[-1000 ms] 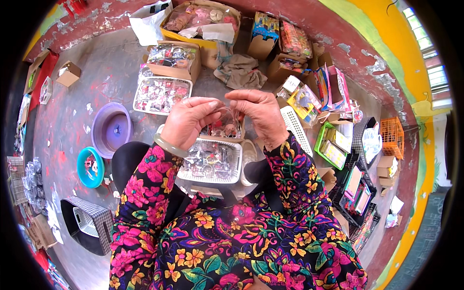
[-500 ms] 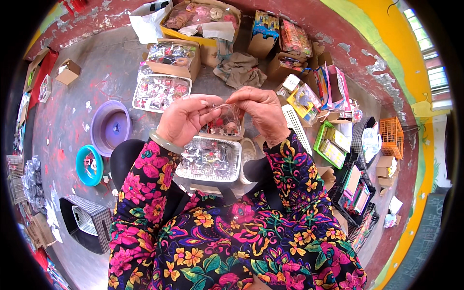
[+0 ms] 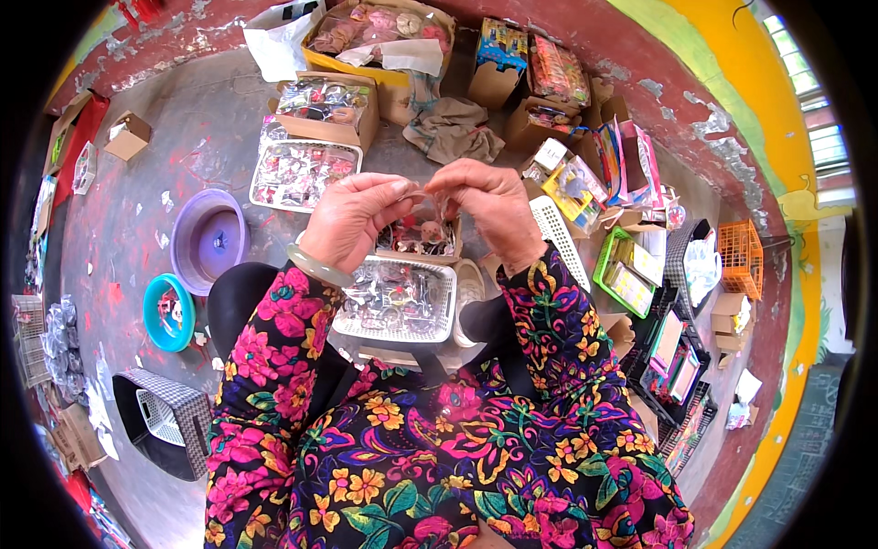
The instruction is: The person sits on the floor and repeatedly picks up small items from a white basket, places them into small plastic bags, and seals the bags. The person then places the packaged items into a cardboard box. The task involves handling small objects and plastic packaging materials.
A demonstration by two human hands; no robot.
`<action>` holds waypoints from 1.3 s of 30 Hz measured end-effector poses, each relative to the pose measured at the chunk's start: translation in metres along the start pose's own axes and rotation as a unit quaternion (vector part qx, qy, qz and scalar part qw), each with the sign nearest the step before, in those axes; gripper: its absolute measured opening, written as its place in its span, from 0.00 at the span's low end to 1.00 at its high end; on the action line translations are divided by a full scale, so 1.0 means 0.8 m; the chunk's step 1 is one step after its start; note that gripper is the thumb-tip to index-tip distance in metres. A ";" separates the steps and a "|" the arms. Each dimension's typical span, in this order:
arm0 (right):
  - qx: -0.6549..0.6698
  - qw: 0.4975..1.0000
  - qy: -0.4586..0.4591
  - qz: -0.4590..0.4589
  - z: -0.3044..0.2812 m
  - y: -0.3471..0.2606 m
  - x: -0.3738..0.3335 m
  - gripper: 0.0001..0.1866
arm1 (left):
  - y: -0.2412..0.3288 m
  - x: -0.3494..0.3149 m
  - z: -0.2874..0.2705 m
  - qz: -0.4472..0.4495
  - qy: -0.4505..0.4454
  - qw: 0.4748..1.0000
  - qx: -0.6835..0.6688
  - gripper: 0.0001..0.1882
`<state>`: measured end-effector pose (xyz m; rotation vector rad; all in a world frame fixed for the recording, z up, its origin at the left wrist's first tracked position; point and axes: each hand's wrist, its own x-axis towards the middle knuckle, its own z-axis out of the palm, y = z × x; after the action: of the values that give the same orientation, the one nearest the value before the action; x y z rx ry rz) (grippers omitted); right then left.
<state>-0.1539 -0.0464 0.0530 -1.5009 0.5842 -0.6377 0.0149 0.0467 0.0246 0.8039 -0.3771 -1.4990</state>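
My left hand (image 3: 355, 220), with a pale bangle at its wrist, is closed in a pinch. My right hand (image 3: 492, 209) is closed too, its fingertips almost meeting the left ones. Between them is a small clear plastic bag (image 3: 445, 203), thin and hard to make out; its contents cannot be told. Just below the hands, a cardboard box (image 3: 422, 257) holds small pink and dark items, partly hidden. Closer to me, a white plastic basket (image 3: 448, 306) is filled with small items in clear wrapping.
Another white basket (image 3: 257, 188) and an open carton (image 3: 315, 131) stand beyond my left hand. A purple basin (image 3: 183, 240) and a turquoise basin (image 3: 152, 316) sit left on the floor. To the right are a green basket (image 3: 605, 261), a black crate (image 3: 688, 401) and an orange crate (image 3: 739, 261).
The left fingers, more spread half a second ago, have closed into a pinch nearer the right hand. My right hand has shifted only slightly. The baskets and boxes stay put.
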 end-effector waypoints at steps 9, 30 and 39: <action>0.092 0.993 0.016 0.069 0.000 0.006 0.008 0.13 | -0.006 -0.001 0.006 0.091 0.028 0.988 0.122 0.09; 0.068 0.996 0.050 0.030 0.000 -0.007 -0.001 0.05 | -0.003 -0.006 0.013 0.091 -0.014 0.993 0.076 0.10; -0.106 0.986 0.087 -0.091 -0.012 -0.003 0.003 0.03 | 0.001 -0.004 0.009 0.221 0.044 0.945 0.235 0.17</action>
<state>-0.1590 -0.0551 0.0552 -1.7226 0.6686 -0.8765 0.0104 0.0482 0.0312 1.0735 -0.8108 -0.9553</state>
